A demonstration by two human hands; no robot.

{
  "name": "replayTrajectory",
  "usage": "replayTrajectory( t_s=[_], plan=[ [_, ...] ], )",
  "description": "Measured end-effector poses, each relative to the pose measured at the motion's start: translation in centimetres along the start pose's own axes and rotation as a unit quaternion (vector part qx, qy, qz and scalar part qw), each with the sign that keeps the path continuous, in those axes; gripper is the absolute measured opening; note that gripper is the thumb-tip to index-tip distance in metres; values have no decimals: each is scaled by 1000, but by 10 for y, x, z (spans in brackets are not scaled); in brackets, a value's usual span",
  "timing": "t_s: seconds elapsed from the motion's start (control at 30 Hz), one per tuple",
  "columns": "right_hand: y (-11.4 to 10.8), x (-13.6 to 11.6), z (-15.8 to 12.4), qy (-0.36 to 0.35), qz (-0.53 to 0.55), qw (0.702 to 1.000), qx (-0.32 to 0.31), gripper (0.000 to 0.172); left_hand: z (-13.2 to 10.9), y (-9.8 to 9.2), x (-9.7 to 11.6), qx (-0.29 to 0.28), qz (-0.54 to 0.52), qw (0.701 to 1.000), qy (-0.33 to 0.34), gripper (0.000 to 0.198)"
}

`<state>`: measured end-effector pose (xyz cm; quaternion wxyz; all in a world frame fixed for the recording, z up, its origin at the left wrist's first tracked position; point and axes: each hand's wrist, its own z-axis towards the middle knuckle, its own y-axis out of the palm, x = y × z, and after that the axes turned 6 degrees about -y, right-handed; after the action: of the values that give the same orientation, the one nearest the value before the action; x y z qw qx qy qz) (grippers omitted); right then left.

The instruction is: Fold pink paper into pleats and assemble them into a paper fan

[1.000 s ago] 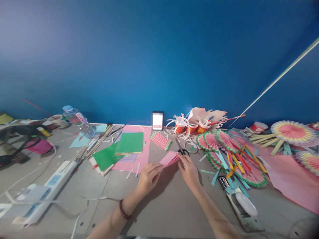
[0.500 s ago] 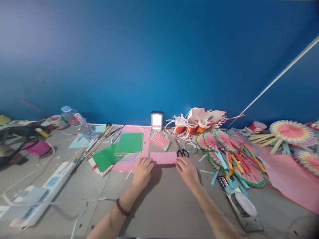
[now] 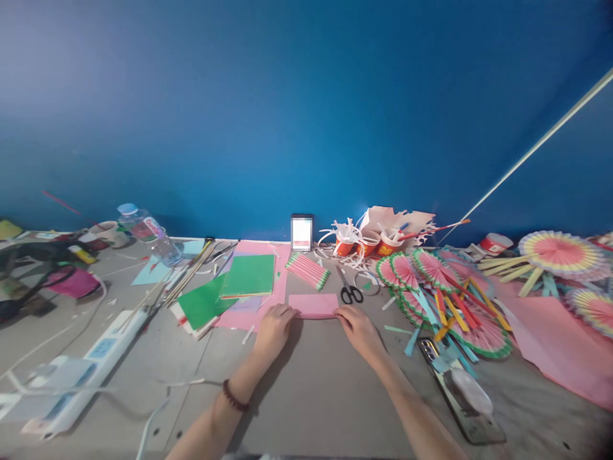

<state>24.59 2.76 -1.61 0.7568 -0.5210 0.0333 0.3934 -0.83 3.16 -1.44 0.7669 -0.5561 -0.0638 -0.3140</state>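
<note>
Three red paper cups (image 3: pixel 368 246) are lined up, one filled with white strips (image 3: pixel 345 229); folded pink paper (image 3: pixel 313 305) is pinched on the tabletop (image 3: pixel 325 390) by left hand (image 3: pixel 274 329) and right hand (image 3: pixel 359 327), fingers nearly closed.

Matt paper, clear plastic and plain wood

The pink strip (image 3: pixel 313 305) is paper, matt and smooth on its flat upper face. The green sheets (image 3: pixel 249 276) look like smooth paper, while the fans (image 3: pixel 560 253) are paper too, ridged all over by sharp pleats. Clear, glossy plastic makes up the bottle (image 3: pixel 152 229); the power strip (image 3: pixel 102 348) seems to be smooth white plastic. The scissors (image 3: pixel 351 290) have dark handles, apparently plastic. The thin sticks (image 3: pixel 194 271) look like unpainted wood. The table (image 3: pixel 330 396) is smooth and matt, the wall (image 3: pixel 306 115) smooth with a soft sheen.
</note>
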Motion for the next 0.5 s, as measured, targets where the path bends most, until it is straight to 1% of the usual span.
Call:
replayTrajectory(
  t_s=[0.1, 0.2, 0.3, 0.5],
  plan=[
    [2, 3, 3, 32, 50, 998, 33, 22, 4, 1, 0, 8, -25, 999, -36, 21],
    [5, 4, 7, 58, 54, 995, 57, 21, 7, 2, 1, 3, -46, 998, -51, 22],
    [8, 5, 10, 61, 54, 995, 65, 21, 9, 4, -1, 2, -69, 997, -42, 22],
    [11, 8, 9, 40, 47, 996, 71, 20, 8, 8, -6, 53, -88, 995, -13, 17]
  ],
)
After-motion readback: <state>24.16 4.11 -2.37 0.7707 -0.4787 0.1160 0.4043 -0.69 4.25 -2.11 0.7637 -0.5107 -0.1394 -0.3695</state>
